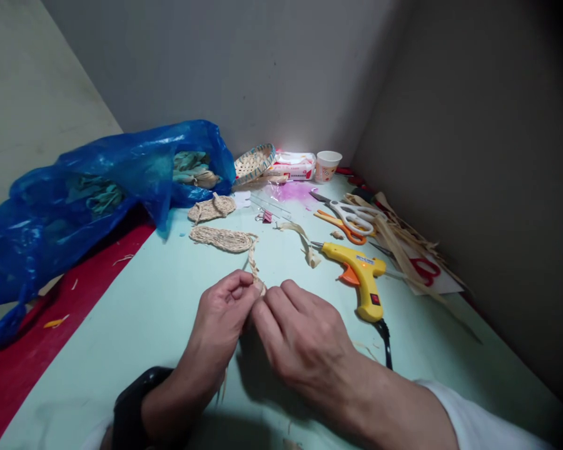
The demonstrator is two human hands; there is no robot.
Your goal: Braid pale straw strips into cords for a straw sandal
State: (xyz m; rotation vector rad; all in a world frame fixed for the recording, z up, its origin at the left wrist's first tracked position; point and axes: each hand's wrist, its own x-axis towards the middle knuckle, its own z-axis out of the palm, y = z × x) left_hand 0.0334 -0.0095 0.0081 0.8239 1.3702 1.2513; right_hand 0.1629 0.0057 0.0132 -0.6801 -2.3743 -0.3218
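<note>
A thin straw braid [253,259] runs from the heel end of a woven straw sole [221,239] down to my hands. My left hand [228,306] is closed, pinching the braid between thumb and fingers. Right beside it, my right hand [298,328] is closed too, with its fingertips at the braid's lower end; the strands between the fingers are mostly hidden. Loose strands [224,384] hang below my left hand. Farther back lies a small woven straw slipper [212,209] with a strap across it.
To the right lies a yellow glue gun [368,275], with white-handled scissors [351,215], orange scissors [340,226], red-handled scissors [425,270] and straw strips [394,247] beyond. A blue plastic bag [122,165] fills the left. Behind are a basket [254,164], tissue pack [293,165] and paper cup [328,167].
</note>
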